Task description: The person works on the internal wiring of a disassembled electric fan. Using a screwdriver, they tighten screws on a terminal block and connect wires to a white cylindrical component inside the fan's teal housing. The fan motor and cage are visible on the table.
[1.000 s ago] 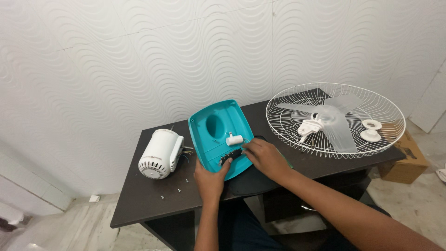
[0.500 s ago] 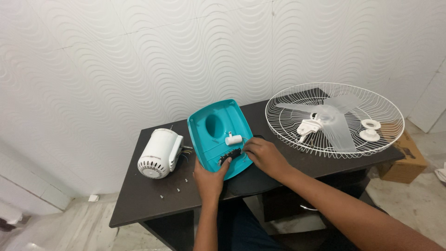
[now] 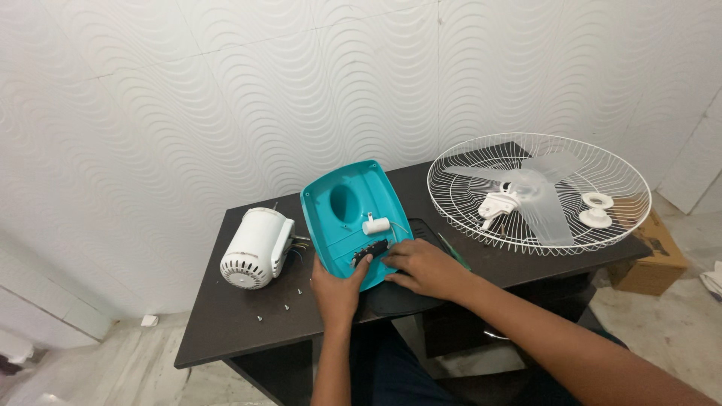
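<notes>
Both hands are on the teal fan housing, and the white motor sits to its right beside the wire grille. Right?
Not quite. The head view shows the white motor left of the teal fan housing, away from the wire grille, which lies on the right. Both the left hand and right hand are on the housing.

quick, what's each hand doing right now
Left hand: gripping the lower edge of the teal plastic housing cover.
Right hand: fingers resting on the cover's near edge by a small black part; grip cannot be told.
</notes>
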